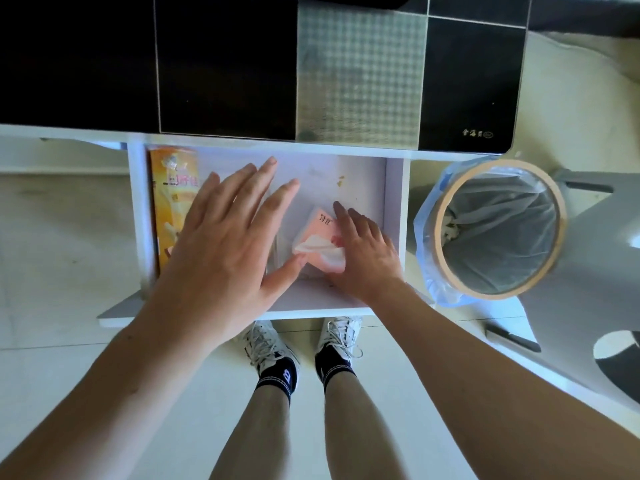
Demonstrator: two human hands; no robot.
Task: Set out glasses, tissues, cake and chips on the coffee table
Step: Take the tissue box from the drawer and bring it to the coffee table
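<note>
Head view: standing over the open white drawer (393,209) beneath the black glass coffee table (225,71), I reach my right hand (363,258) onto the pink soft pack of tissues (323,226), fingers laid flat along its edge, grip not yet closed. My left hand (228,244) hovers spread and empty above the drawer. An orange snack box (169,188) lies along the drawer's left side. The tabletop shown holds nothing, so setting-out looks barely begun; glasses and cake are unseen.
</note>
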